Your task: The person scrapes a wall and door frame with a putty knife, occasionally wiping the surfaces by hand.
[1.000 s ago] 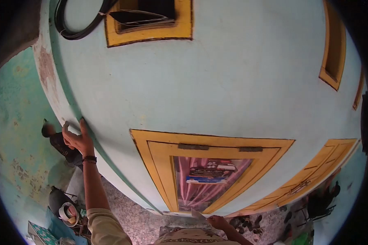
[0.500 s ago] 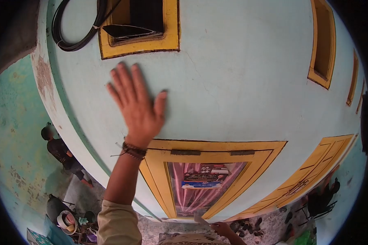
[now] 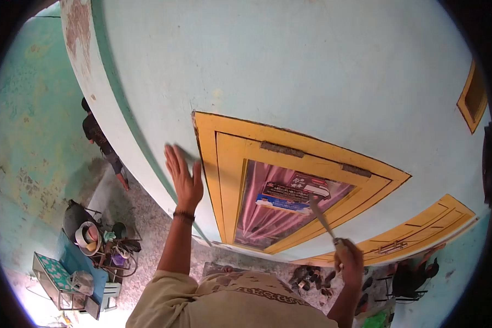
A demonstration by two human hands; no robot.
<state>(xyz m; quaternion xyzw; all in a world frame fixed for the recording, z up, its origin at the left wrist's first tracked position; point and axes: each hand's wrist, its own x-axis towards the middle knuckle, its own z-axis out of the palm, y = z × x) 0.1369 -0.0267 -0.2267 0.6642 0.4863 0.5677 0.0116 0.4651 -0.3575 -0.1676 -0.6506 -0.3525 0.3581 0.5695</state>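
My left hand is open, fingers stretched upward, against the pale blue wall just left of the yellow window frame. A dark cord bracelet circles that wrist. At lower right, my right hand is closed around the handle of a putty knife. Its thin blade points up and left, overlapping the window glass in this view. Behind the glass hangs a pink curtain, and printed stickers cover part of the pane.
A person stands at the left beyond the wall's edge. Below are a cluttered stand with a basin and a glass-sided case. Footwear lies by the wall. Another person sits at lower right near a yellow shutter.
My view has tilted down. My left hand has moved down from beneath the upper opening to beside the window frame. My right hand has risen with the putty knife in front of the window.
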